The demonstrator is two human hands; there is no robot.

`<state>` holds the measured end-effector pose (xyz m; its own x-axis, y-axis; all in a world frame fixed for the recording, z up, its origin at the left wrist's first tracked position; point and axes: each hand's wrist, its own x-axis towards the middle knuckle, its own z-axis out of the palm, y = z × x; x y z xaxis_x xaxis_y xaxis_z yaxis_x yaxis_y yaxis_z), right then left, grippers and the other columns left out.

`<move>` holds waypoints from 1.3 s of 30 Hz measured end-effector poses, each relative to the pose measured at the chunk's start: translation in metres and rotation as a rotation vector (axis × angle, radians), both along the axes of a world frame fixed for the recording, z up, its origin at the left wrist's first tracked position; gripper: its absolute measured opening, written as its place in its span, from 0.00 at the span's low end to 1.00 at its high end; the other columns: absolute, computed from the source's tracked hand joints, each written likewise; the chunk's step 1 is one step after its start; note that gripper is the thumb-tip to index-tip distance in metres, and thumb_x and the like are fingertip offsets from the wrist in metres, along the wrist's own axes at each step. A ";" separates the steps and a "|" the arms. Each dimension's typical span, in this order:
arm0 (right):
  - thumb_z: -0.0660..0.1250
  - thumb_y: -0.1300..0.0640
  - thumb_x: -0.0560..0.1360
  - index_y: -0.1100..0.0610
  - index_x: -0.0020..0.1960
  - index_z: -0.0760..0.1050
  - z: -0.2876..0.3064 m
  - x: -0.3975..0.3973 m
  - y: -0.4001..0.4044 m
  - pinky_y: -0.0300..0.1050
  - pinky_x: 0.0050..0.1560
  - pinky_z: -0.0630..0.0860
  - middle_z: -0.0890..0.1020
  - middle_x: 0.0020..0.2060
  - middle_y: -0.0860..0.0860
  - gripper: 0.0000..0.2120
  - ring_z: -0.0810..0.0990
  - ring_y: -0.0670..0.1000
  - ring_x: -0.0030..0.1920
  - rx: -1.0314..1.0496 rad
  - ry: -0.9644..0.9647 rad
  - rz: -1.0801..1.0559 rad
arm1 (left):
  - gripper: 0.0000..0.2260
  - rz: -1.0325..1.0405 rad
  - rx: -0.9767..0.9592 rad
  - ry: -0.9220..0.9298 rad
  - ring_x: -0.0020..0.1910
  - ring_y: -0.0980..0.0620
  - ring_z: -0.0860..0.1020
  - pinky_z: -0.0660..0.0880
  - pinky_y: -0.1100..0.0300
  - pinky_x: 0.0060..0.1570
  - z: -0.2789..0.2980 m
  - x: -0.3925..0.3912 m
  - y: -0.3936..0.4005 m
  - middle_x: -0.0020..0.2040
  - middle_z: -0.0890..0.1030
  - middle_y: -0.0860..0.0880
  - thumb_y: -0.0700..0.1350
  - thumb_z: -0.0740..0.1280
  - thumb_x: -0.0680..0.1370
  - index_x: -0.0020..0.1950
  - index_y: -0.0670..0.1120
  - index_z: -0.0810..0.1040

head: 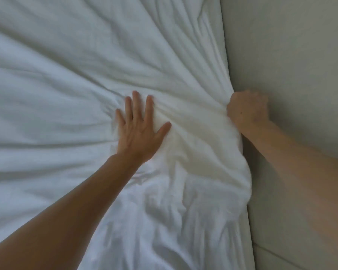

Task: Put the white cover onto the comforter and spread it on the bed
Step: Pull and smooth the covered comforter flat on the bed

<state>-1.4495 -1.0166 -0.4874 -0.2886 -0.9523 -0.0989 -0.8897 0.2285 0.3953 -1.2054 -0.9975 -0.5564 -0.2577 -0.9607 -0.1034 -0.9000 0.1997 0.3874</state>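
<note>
A grey wall borders the wrinkled white cover; the left hand presses flat, the right hand clenches its bunched edge.

We see the bed only as what lies under the white cover, which spreads across it and fills most of our view. The cloth lies wrinkled, its folds running together toward the right edge, where it bunches up. That edge sits against a plain pale surface beside the bed; we cannot tell whether this is a wall or part of the frame. The mattress itself is hidden beneath the cloth. Whether the comforter sits inside the cover, we cannot tell for certain.
</note>
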 end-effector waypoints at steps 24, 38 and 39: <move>0.60 0.41 0.77 0.59 0.56 0.71 -0.084 -0.005 -0.124 0.47 0.48 0.70 0.78 0.51 0.55 0.21 0.77 0.57 0.53 -0.499 -0.684 -0.405 | 0.30 0.009 -0.217 -0.131 0.77 0.37 0.53 0.50 0.41 0.74 -0.053 0.000 -0.078 0.77 0.52 0.34 0.57 0.42 0.81 0.79 0.40 0.51; 0.55 0.61 0.80 0.65 0.71 0.62 -0.062 -0.049 -0.110 0.54 0.60 0.67 0.72 0.62 0.66 0.20 0.72 0.64 0.61 0.069 0.190 -0.006 | 0.29 -0.093 -0.287 0.020 0.78 0.41 0.52 0.47 0.46 0.76 -0.050 0.006 -0.089 0.79 0.53 0.39 0.57 0.46 0.81 0.79 0.46 0.54; 0.53 0.62 0.80 0.66 0.74 0.57 -0.079 -0.047 -0.101 0.54 0.60 0.66 0.70 0.64 0.67 0.23 0.70 0.65 0.62 0.056 0.165 -0.004 | 0.29 -0.095 -0.284 0.018 0.78 0.41 0.52 0.47 0.46 0.76 -0.051 0.006 -0.089 0.79 0.54 0.39 0.57 0.46 0.81 0.79 0.46 0.55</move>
